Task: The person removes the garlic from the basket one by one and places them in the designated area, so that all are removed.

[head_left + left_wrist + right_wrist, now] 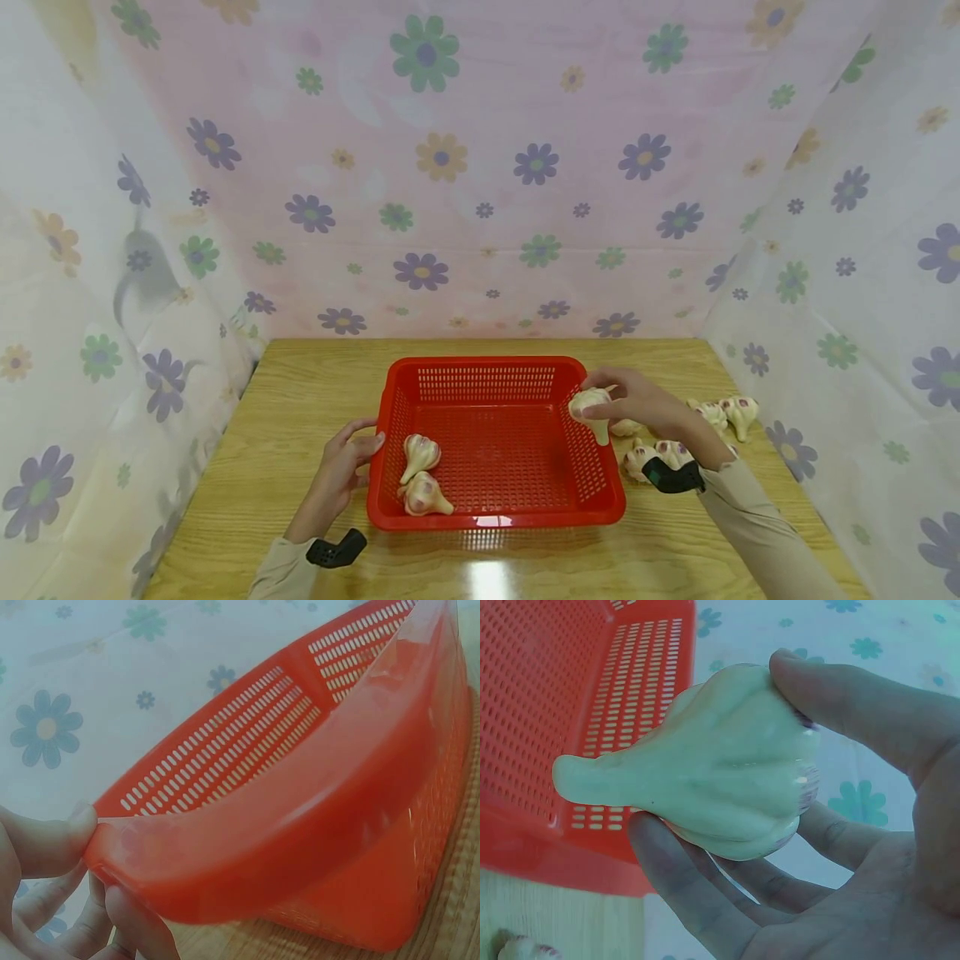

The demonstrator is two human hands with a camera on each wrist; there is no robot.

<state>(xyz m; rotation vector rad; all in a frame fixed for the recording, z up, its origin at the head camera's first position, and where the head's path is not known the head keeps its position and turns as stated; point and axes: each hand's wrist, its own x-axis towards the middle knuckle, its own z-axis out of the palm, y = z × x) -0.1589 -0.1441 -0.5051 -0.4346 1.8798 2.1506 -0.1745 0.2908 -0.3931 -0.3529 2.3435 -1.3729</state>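
Note:
A red plastic basket [495, 522] with slotted walls stands on the wooden table. My left hand [347, 468] grips its left rim, thumb on top and fingers beneath, as the left wrist view shows up close. Over the basket's right wall, my right hand [637, 402] holds a garlic bulb [727, 765] between thumb and fingers, its stem pointing toward the basket in the right wrist view. Two more garlic bulbs, one [422, 454] behind the other [425, 494], lie inside at the basket's left front corner.
Several garlic bulbs [673, 454] lie on the table right of the basket, partly hidden under my right forearm. Flowered cloth [480, 208] encloses the table [315, 367] at the back and both sides.

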